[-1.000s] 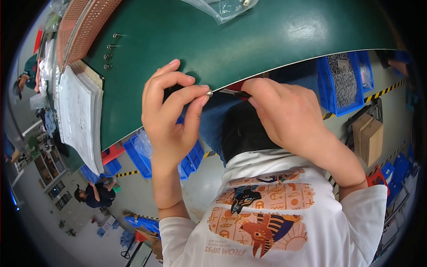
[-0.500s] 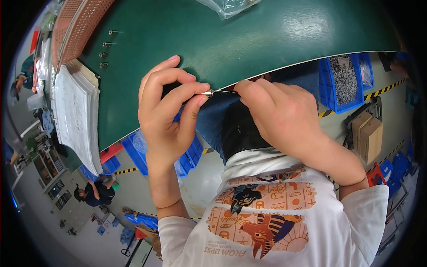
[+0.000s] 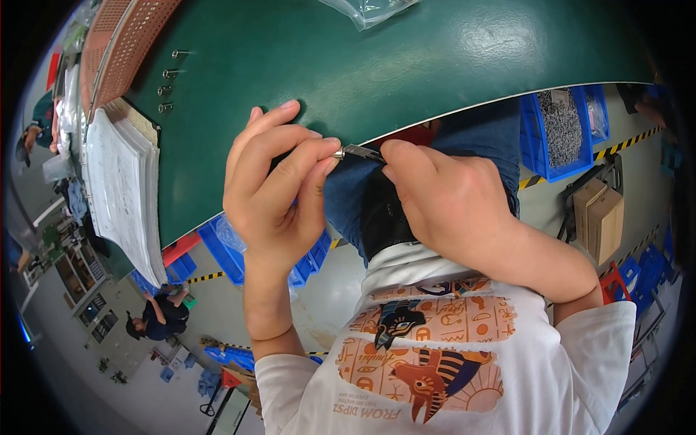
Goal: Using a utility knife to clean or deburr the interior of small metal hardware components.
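Between the thumb and index fingertip of my left hand (image 3: 274,196) is a small shiny metal cylindrical part (image 3: 339,154), held just off the table's near edge. The other fingers of that hand are loosely curled. My right hand (image 3: 460,199) is closed around a thin tool with a flat grey blade (image 3: 362,152), which looks like a craft knife; its handle is mostly hidden in my fingers. The blade's tip meets or nearly meets the metal part; I cannot tell whether they touch.
Several small metal screw-like parts (image 3: 166,90) lie in a row on the green table (image 3: 406,80). At the left are a stack of papers (image 3: 123,188) and a pink perforated basket (image 3: 134,47). A clear plastic bag (image 3: 370,11) lies at the back. Blue bins (image 3: 533,138) stand beyond the right edge.
The tool has turned, so its flat blade now faces up where it looked like a thin line. My right hand has shifted slightly; my left fingers have lowered slightly.
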